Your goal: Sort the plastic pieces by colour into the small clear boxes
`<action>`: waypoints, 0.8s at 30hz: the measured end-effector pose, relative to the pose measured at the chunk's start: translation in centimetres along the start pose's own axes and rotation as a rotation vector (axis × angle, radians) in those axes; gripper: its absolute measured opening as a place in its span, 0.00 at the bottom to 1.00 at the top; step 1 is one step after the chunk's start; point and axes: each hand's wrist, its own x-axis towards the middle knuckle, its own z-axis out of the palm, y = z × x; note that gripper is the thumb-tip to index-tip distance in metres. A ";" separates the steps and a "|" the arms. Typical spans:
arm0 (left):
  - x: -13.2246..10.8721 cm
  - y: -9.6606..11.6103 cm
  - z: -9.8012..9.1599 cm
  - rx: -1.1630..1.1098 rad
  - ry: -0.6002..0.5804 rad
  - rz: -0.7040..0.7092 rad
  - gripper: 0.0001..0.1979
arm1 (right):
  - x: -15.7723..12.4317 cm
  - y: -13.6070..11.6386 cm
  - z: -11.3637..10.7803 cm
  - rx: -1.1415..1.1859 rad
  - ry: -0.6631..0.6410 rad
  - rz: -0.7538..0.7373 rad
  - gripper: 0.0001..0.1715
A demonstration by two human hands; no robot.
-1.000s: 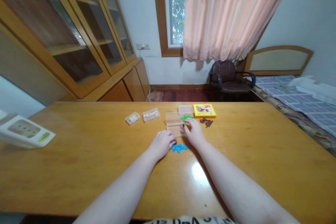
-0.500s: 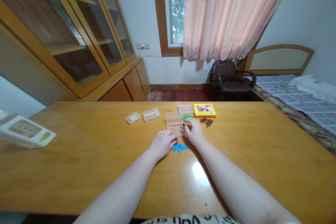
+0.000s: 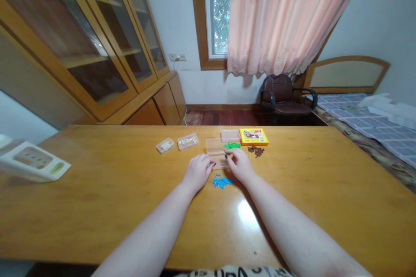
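Note:
A clear plastic box [image 3: 216, 150] lies open on the wooden table [image 3: 97, 190]. My left hand [image 3: 197, 172] grips its near left corner, fingers curled on the edge. My right hand [image 3: 239, 165] holds the box's right side, fingertips pressed to it. A small heap of blue pieces [image 3: 221, 181] lies on the table between my wrists. Green pieces [image 3: 232, 145] sit just beyond my right fingers, next to the box.
Two small clear boxes [image 3: 164, 145] [image 3: 187, 141] lie to the left, another clear box [image 3: 230, 135] and a yellow box [image 3: 253, 136] behind. Brown pieces [image 3: 256, 151] lie right of my hand. A white carton [image 3: 30, 166] rests at the table's left edge. A chair [image 3: 282, 95] and bed [image 3: 373, 125] stand beyond.
My left hand has moved forward from beside the blue pieces onto the clear box's corner. The blue heap now shows fully. My right hand has stayed at the box's right side.

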 end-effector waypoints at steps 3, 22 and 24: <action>-0.1 -0.3 -0.1 0.023 -0.045 0.014 0.07 | -0.3 -0.7 -0.4 -0.038 -0.188 -0.055 0.11; -0.7 0.1 0.1 0.108 -0.214 0.144 0.07 | -0.8 -2.0 -0.5 -0.361 -0.514 -0.251 0.10; -0.6 0.2 0.0 0.124 -0.219 0.132 0.06 | -0.8 -2.1 -0.5 -0.391 -0.522 -0.262 0.10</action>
